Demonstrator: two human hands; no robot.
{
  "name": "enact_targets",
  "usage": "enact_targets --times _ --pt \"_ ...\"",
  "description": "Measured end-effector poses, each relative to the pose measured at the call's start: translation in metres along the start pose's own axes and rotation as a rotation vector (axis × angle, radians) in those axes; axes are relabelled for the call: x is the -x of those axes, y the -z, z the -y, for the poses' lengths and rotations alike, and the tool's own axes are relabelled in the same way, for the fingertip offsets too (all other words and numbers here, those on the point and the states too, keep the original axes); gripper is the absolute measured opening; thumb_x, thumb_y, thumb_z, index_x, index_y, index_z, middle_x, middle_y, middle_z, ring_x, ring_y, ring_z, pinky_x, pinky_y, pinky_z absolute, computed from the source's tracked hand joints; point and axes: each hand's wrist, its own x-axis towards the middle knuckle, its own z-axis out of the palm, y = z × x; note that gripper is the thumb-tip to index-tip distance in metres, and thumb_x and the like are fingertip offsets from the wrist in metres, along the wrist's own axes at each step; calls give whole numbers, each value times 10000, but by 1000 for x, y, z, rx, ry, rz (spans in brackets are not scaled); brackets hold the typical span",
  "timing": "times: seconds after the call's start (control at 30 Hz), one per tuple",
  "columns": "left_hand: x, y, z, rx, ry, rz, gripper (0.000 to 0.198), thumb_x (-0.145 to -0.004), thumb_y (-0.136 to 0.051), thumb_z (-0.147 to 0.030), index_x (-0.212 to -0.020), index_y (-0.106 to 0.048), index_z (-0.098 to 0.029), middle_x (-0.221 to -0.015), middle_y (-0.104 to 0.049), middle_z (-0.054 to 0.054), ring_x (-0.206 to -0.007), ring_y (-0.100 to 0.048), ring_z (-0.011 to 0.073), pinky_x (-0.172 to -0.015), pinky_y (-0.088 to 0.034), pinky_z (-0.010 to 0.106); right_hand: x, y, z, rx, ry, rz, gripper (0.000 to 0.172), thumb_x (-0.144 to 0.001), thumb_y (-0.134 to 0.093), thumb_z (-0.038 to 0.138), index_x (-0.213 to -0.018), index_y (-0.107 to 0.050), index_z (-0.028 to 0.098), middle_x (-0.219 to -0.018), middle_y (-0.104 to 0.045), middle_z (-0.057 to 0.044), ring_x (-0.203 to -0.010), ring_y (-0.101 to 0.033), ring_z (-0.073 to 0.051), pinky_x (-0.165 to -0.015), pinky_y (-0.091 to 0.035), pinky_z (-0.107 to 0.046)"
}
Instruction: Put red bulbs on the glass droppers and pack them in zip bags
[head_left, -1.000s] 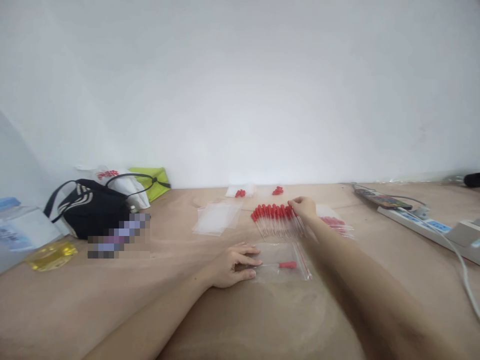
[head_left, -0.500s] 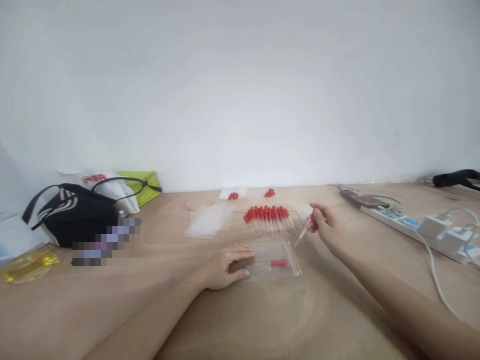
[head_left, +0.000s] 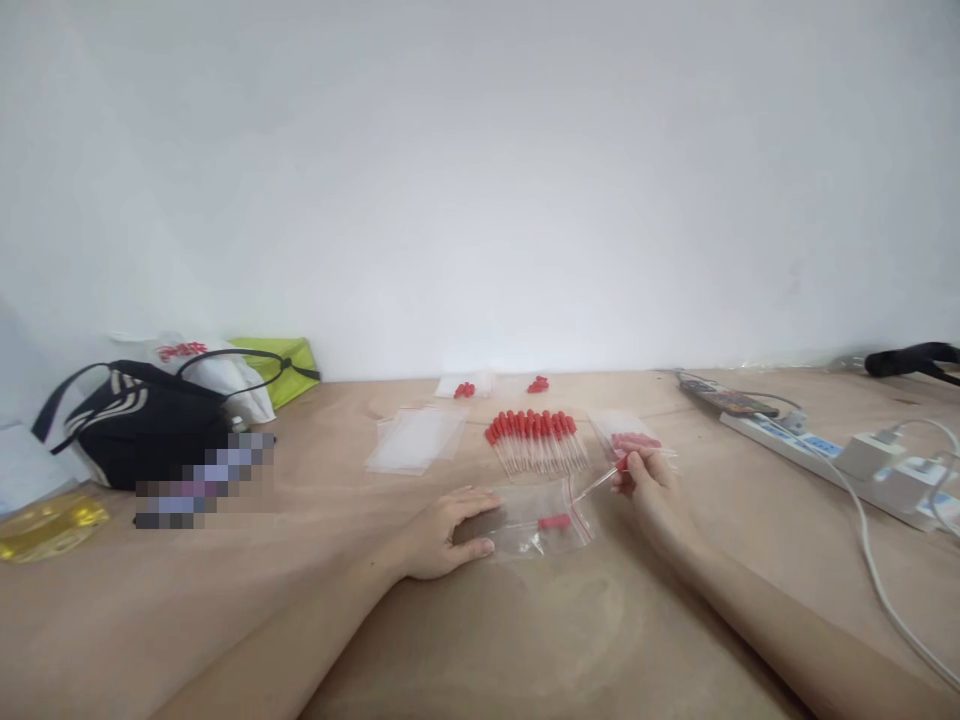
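My left hand [head_left: 439, 530] rests on the left end of a small clear zip bag [head_left: 541, 520] lying on the wooden table; its fingers are stretched and press the bag down. One red-capped dropper [head_left: 553, 521] lies inside the bag. My right hand [head_left: 643, 480] pinches another thin glass dropper [head_left: 600, 482] by its red cap, the glass tip pointing left at the bag's red-striped mouth. Behind the bag lies a row of several red-capped droppers [head_left: 534, 440].
A stack of empty clear bags [head_left: 414, 438] lies at the back left, a filled bag [head_left: 630, 438] by my right hand. Loose red caps [head_left: 537, 384] lie near the wall. A black handbag [head_left: 135, 420] sits left; a power strip [head_left: 810, 440] with cables sits right.
My right hand picked a dropper from the row, swung right with it, then came down and left to the bag's mouth. My left hand stayed on the bag.
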Motion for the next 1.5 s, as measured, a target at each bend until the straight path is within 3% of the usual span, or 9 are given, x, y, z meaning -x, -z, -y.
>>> enact_targets --times 0.17,0.47,0.63,0.87,1.1,1.3,1.5 --pt "1 2 -3 1 40 12 481 -797 -507 -374 -1247 -398 -241 -1293 -431 35 -1188 -373 219 -995 -293 380 8 -3 2 -75 -112 42 302 -642 -603 441 -794 -491 206 -626 -501 43 -535 -514 -96 -503 -464 -240" --pt "2 2 -1 7 49 14 485 -799 -499 -405 -1249 -394 -258 -1291 -432 28 -1194 -359 236 -996 -280 402 -2 6 3 105 10 -13 221 -736 -474 415 -830 -482 214 -604 -441 41 -480 -448 -94 -459 -428 -242" --pt "2 1 -2 7 58 9 487 -794 -507 -400 -1245 -399 -252 -1287 -437 34 -1185 -372 236 -989 -291 400 4 1 2 116 -12 29 248 -721 -490 447 -824 -462 223 -625 -478 23 -528 -499 -126 -510 -476 -290" --pt "1 3 -6 -17 55 14 481 -802 -497 -387 -1245 -396 -229 -1295 -428 43 -1186 -373 222 -990 -292 377 20 -10 11 -76 -220 255 319 -635 -626 407 -824 -471 202 -695 -559 16 -579 -575 -122 -570 -488 -275" --pt "1 2 -4 -23 42 7 474 -806 -495 -381 -1245 -398 -232 -1285 -440 47 -1178 -383 222 -980 -304 378 26 -12 14 197 -258 549 334 -620 -618 442 -786 -482 187 -594 -553 62 -285 -363 -23 -284 -278 -160" --pt "0 1 -2 -20 38 2 469 -801 -501 -388 -1237 -418 -238 -1282 -443 51 -1180 -382 228 -982 -299 390 27 -19 12 398 -149 540 216 -629 -599 377 -631 -576 162 -528 -548 32 -339 -391 -41 -310 -282 -158" --pt "0 0 -1 0 4 -2 484 -800 -507 -394 -1250 -405 -251 -1291 -435 43 -1188 -376 226 -995 -281 394 23 -18 5 466 -84 482 194 -636 -588 354 -622 -616 162 -531 -574 7 -392 -439 -78 -344 -312 -180"
